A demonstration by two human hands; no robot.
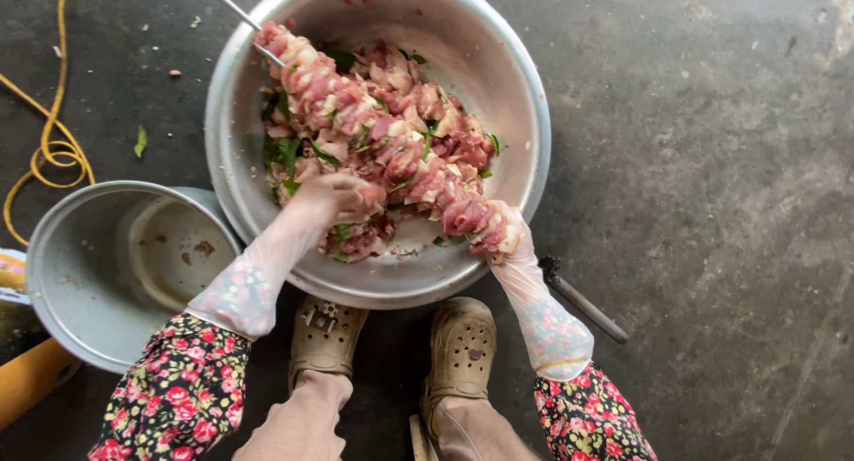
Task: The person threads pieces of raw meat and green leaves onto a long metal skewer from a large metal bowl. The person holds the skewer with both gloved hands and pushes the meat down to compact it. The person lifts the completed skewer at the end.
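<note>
A large metal basin (pixel 525 114) on the dark floor holds raw pink meat pieces (pixel 445 132) mixed with green leaves. A long metal skewer (pixel 233 9) packed with meat (pixel 356 105) runs from the upper left down to the lower right across the basin. My right hand (pixel 504 231), in a thin clear glove, is closed on the skewer's lower end by the basin's near rim. My left hand (pixel 336 198), gloved too, grips a piece of loose meat in the basin just below the skewer.
An empty grey metal pot (pixel 80 274) stands left of the basin. A yellow cord (pixel 53 149) lies coiled at the far left. My two feet in tan clogs (pixel 463 350) rest just below the basin. A dark rod (pixel 583 303) lies on the floor at right.
</note>
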